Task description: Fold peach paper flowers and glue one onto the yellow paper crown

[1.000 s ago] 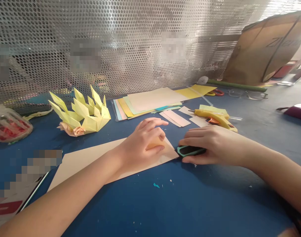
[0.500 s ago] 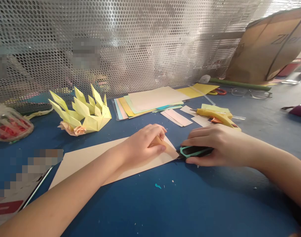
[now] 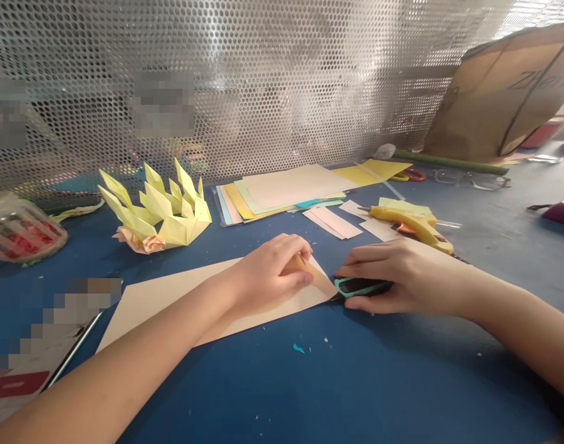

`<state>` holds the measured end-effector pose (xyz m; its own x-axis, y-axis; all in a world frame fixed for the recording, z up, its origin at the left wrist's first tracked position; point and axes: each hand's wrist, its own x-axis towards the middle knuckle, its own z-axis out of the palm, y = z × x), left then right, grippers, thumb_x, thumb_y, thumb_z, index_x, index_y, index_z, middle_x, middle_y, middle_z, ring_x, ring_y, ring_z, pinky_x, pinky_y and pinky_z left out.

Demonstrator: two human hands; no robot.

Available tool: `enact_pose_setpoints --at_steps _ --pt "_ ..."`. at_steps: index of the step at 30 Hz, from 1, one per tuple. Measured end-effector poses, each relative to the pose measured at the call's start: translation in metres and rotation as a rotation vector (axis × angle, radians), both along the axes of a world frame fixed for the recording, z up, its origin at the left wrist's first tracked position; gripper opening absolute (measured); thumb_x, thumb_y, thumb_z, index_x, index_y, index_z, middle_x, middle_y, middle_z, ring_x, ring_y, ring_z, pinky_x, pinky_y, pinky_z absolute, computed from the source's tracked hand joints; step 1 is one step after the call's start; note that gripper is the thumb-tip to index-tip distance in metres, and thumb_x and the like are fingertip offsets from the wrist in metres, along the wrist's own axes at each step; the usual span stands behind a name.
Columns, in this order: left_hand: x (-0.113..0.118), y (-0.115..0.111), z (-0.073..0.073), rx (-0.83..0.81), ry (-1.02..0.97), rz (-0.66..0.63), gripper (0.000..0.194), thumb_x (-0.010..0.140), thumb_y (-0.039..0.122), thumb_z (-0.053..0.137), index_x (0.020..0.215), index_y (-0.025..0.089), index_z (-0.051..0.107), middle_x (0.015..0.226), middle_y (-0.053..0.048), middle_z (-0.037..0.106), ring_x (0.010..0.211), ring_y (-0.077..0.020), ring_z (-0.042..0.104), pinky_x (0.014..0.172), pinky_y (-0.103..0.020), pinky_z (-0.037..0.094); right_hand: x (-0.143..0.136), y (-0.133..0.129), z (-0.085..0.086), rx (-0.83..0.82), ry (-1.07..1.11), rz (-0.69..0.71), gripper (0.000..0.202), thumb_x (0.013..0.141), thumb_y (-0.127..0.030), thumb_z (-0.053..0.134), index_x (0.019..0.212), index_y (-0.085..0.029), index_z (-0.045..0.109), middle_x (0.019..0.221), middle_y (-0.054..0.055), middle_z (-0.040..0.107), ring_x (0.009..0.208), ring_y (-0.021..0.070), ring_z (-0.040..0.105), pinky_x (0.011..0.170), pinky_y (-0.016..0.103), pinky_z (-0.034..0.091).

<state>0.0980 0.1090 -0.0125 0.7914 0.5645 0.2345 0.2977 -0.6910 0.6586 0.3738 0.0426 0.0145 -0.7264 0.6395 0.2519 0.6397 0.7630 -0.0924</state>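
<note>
R hand curled round prob. scissors

Broad room is left over the near blue tabletop, where only tiny paper scraps are met. Between the flat cream paper sheet and the stacked coloured sheets, a narrow lane is offered. Left of it, passage is obstructed by the spiky yellow folded-paper crown; beyond the right hand, by the yellow glue gun. The far side is closed by the silver perforated screen.

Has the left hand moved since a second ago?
Yes, slightly: the left hand sits lower in the view, farther from the unmoved pink paper strips.
</note>
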Motion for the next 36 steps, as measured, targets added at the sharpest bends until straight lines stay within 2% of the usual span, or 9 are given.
enact_pose_setpoints --at_steps 4,11,17,24,28,31,36 --pt "-0.0005 0.0001 0.0000 0.001 0.006 0.004 0.011 0.099 0.030 0.062 0.104 0.028 0.053 0.127 -0.009 0.070 0.124 -0.0297 0.062 0.107 -0.049 0.050 0.0010 0.0003 0.0042 -0.033 -0.023 0.021 0.026 0.104 -0.043 0.065 0.103 -0.024 0.083 0.091 0.006 0.081 0.072 0.0216 0.076 0.062 0.033 0.051" --pt "-0.0010 0.0003 0.0008 0.003 0.001 0.007 0.012 0.098 0.033 0.064 0.105 0.027 0.056 0.116 -0.007 0.068 0.116 -0.0290 0.063 0.103 -0.046 0.051 -0.0025 0.0010 -0.0012 0.029 -0.018 0.003 0.031 0.106 -0.048 0.063 0.104 -0.025 0.082 0.090 0.005 0.080 0.071 0.0203 0.075 0.061 0.033 0.052" --pt "-0.0012 -0.0026 0.0059 -0.041 -0.001 0.028 0.021 0.097 0.035 0.069 0.114 0.026 0.061 0.118 -0.006 0.067 0.116 -0.0280 0.062 0.103 -0.044 0.052 -0.0048 -0.0011 -0.0013 0.053 0.004 0.032 0.029 0.106 -0.040 0.065 0.126 -0.025 0.080 0.086 0.002 0.076 0.067 0.0174 0.071 0.061 0.030 0.051" --pt "0.0003 0.0008 0.0073 -0.047 0.014 0.008 0.018 0.095 0.035 0.072 0.108 0.026 0.064 0.117 -0.006 0.067 0.120 -0.0294 0.060 0.108 -0.047 0.051 -0.0050 -0.0020 0.0001 0.042 0.024 0.013 0.026 0.104 -0.046 0.068 0.106 -0.023 0.080 0.081 0.002 0.075 0.063 0.0174 0.069 0.059 0.030 0.050" --pt "0.0004 0.0018 0.0057 -0.030 0.010 -0.003 0.013 0.098 0.033 0.069 0.107 0.026 0.063 0.118 -0.007 0.068 0.121 -0.0290 0.060 0.109 -0.047 0.050 -0.0050 -0.0043 0.0019 0.024 0.004 0.018 0.022 0.101 -0.035 0.066 0.111 -0.022 0.079 0.084 0.004 0.076 0.067 0.0187 0.071 0.060 0.031 0.053" --pt "0.0010 0.0016 0.0059 -0.019 0.009 -0.004 0.011 0.099 0.032 0.068 0.106 0.025 0.063 0.118 -0.007 0.067 0.120 -0.0288 0.061 0.108 -0.047 0.049 -0.0056 -0.0059 0.0044 -0.001 -0.011 0.021 0.026 0.097 -0.025 0.062 0.116 -0.021 0.079 0.089 0.005 0.078 0.070 0.0197 0.073 0.063 0.032 0.056" --pt "0.0016 0.0032 0.0071 -0.002 0.020 -0.020 0.011 0.098 0.032 0.070 0.102 0.024 0.064 0.114 -0.007 0.067 0.117 -0.0293 0.060 0.106 -0.047 0.049 -0.0074 -0.0062 0.0066 0.015 -0.027 0.035 0.025 0.098 -0.025 0.061 0.115 -0.021 0.078 0.088 0.005 0.077 0.069 0.0194 0.073 0.061 0.031 0.054"
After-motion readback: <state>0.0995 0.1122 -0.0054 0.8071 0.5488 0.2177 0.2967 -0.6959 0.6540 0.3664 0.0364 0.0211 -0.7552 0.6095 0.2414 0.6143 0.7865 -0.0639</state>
